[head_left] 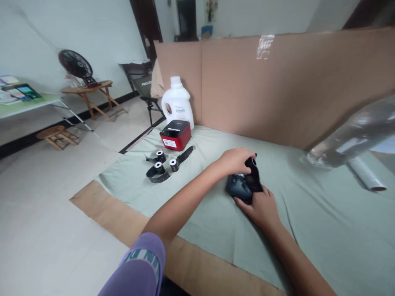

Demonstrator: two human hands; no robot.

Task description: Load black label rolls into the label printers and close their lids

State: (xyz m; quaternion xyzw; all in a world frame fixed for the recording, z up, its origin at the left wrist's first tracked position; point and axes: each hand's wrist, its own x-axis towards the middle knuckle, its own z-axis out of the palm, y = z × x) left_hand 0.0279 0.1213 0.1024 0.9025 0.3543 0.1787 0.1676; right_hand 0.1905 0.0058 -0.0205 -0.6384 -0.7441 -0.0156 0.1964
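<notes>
My left hand is closed on a small roll with a black strip, whose pale ring-shaped end shows near the fingertips. Below it, a dark blue-black device with a rounded body lies on the green cloth. My right hand grips this device from the near right side, its thumb along the near edge. The strip hangs over the device and covers part of it. Whether the roll touches the device is hard to tell. Several black rolls with white ends and loose strips lie farther left on the cloth.
A red and black box-shaped machine stands before a white jug. A cardboard panel rises along the back. At right are a clear plastic-wrapped object and a grey tube. A wooden board edge borders the cloth.
</notes>
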